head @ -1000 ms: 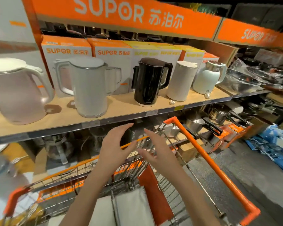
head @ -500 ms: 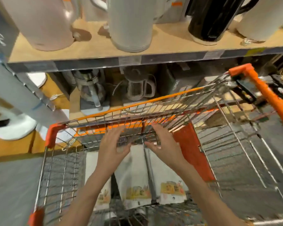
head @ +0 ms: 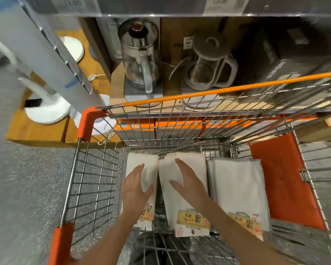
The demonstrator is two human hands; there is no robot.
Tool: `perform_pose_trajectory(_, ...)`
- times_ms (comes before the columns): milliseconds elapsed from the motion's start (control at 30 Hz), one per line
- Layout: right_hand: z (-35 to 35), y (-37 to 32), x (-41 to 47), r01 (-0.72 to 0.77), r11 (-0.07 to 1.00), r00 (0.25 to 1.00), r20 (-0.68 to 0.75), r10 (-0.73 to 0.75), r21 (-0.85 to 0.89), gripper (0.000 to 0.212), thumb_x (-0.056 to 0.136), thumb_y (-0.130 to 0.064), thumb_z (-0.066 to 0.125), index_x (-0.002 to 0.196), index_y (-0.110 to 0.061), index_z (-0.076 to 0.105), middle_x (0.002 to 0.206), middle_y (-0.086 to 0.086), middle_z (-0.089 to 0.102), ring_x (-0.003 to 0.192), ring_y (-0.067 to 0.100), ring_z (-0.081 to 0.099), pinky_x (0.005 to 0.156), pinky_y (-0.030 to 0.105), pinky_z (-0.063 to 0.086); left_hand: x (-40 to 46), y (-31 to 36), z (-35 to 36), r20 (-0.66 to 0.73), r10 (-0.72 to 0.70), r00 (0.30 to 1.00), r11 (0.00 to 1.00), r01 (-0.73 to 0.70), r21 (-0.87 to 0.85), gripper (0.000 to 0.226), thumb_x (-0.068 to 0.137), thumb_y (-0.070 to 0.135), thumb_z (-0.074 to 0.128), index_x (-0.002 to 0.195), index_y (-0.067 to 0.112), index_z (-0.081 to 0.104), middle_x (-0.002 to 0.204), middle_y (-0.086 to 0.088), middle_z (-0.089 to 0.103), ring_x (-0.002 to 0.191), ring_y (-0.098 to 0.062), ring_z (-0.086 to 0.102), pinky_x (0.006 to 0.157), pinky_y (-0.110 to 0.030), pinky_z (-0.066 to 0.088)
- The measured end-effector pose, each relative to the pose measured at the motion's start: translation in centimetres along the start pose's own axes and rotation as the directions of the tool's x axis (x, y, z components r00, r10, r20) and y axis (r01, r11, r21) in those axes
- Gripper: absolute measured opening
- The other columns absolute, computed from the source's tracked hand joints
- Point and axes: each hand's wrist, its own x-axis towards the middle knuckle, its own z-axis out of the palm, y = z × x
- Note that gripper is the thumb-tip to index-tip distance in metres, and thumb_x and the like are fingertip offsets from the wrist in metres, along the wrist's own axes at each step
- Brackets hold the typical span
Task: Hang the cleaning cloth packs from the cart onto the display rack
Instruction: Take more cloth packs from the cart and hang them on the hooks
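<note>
**Both hands reach the cloth packs in the cart**

The view looks down into a wire cart with orange corners and an orange top rail. Three stacks of white cloth packs lie flat on the cart bottom, side by side. The left pack and the middle pack lie very close to each other, with only a narrow gap between them. The right pack lies just beside the middle one. The middle and right packs show yellow printed labels at the near end.

The left hand rests on the left pack. Its fingers are straight and close together, and the thumb lies on the pack near its inner edge. The right hand rests on the middle pack. Its fingers are also straight and lie flat, with the thumb spread out to the left on the pack. Neither hand curls around a pack; both only touch the top.

An orange flap stands at the right side of the cart, beside the right pack.

Behind the cart there is a low shelf with a glass kettle and a second kettle beside it, and a dark box to the right. Orange boxes show through the front wires of the cart. The floor is grey and speckled.
</note>
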Motion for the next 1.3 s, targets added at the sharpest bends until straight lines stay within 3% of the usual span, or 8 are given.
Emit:
perform_pose_trajectory(133, 4.1, -0.2, 1.8, -0.031, 0.998, 0.999, 0.033, 0.029, 0.061, 0.070, 0.092, -0.043, 0.054, 0.149, -0.033, 0.013, 0.155, -0.016, 0.016, 0.140, 0.003, 0.019, 0.105, 0.017, 0.024, 1.5, -2.6, 1.7, 0.000, -0.134, 0.991, 0.990, 0.134, -0.047, 0.072, 0.080, 0.022, 0.075, 0.142, 0.013, 0.040, 0.145, -0.006, 0.045, 0.133, -0.025, 0.040, 0.110, -0.042, 0.032)
perform_pose_trajectory(333, 8.7, 0.0, 4.8, -0.122, 0.984, 0.992, 0.045, 0.117, 0.132, 0.073, 0.088, -0.044, 0.059, 0.148, -0.025, 0.021, 0.152, -0.006, 0.028, 0.138, 0.014, 0.028, 0.110, 0.027, 0.025, 2.4, -7.3, 4.1, 0.065, -0.369, 0.927, 0.919, 0.375, -0.125, 0.083, 0.078, 0.022, 0.077, 0.146, 0.022, 0.029, 0.153, -0.005, 0.027, 0.138, -0.025, 0.029, 0.112, -0.042, 0.030)
perform_pose_trajectory(433, 10.6, 0.4, 5.5, -0.185, 0.967, 0.982, 0.079, 0.174, 0.173, 0.072, 0.087, -0.045, 0.059, 0.147, -0.026, 0.024, 0.150, -0.006, 0.033, 0.136, 0.014, 0.032, 0.112, 0.035, 0.028, 2.7, -8.5, 4.8, 0.098, -0.471, 0.877, 0.859, 0.481, -0.178, 0.088, 0.077, 0.020, 0.077, 0.147, 0.028, 0.025, 0.150, -0.004, 0.029, 0.132, -0.028, 0.034, 0.101, -0.044, 0.040)
perform_pose_trajectory(633, 12.9, 0.8, 6.2, -0.340, 0.876, 0.940, 0.139, 0.311, 0.343, 0.077, 0.084, -0.039, 0.066, 0.146, -0.020, 0.025, 0.148, -0.003, 0.034, 0.135, 0.017, 0.034, 0.111, 0.041, 0.033, 3.1, -9.6, 5.3, 0.084, -0.557, 0.826, 0.792, 0.559, -0.246, 0.080, 0.080, 0.013, 0.072, 0.143, 0.032, 0.027, 0.140, -0.009, 0.037, 0.125, -0.027, 0.037, 0.096, -0.041, 0.038)
perform_pose_trajectory(800, 14.0, 0.9, 6.3, -0.417, 0.813, 0.909, 0.180, 0.376, 0.407, 0.076, 0.070, -0.037, 0.076, 0.132, -0.030, 0.032, 0.130, -0.010, 0.049, 0.120, 0.015, 0.050, 0.097, 0.043, 0.047, 2.8, -8.8, 5.5, 0.104, -0.580, 0.808, 0.775, 0.587, -0.234, 0.078, 0.081, 0.019, 0.068, 0.146, 0.022, 0.025, 0.131, -0.008, 0.053, 0.119, -0.030, 0.049, 0.098, -0.047, 0.043)
perform_pose_trajectory(933, 14.2, 0.8, 6.9, -0.436, 0.773, 0.899, 0.178, 0.401, 0.460, 0.076, 0.067, -0.023, 0.077, 0.130, -0.030, 0.036, 0.123, -0.007, 0.053, 0.115, 0.018, 0.053, 0.092, 0.044, 0.051, 3.8, -8.1, 5.1, 0.088, -0.591, 0.802, 0.766, 0.592, -0.250, 0.050, 0.088, 0.017, 0.063, 0.133, 0.007, 0.045, 0.123, -0.012, 0.047, 0.104, -0.029, 0.051, 0.089, -0.043, 0.046)
perform_pose_trajectory(1100, 12.2, -1.1, 6.9, -0.398, 0.788, 0.913, 0.122, 0.388, 0.470, 0.070, 0.071, -0.014, 0.075, 0.131, -0.023, 0.040, 0.122, -0.003, 0.053, 0.112, 0.017, 0.053, 0.092, 0.040, 0.050, 4.3, -6.6, 3.0, 0.118, -0.536, 0.836, 0.699, 0.518, -0.493, 0.026, 0.091, 0.005, 0.056, 0.113, 0.014, 0.048, 0.107, -0.014, 0.058, 0.083, -0.028, 0.060, 0.075, -0.047, 0.055)
perform_pose_trajectory(1300, 7.1, -4.6, 5.5, -0.267, 0.807, 0.950, 0.001, 0.314, 0.527, 0.061, 0.079, -0.006, 0.068, 0.131, -0.024, 0.040, 0.123, -0.003, 0.048, 0.114, 0.015, 0.049, 0.086, 0.025, 0.049, 3.9, -2.9, -1.2, 0.020, -0.475, 0.880, 0.669, 0.375, -0.642, 0.024, 0.090, 0.001, 0.058, 0.105, 0.018, 0.049, 0.090, -0.003, 0.062, 0.072, -0.015, 0.060, 0.048, -0.021, 0.047)
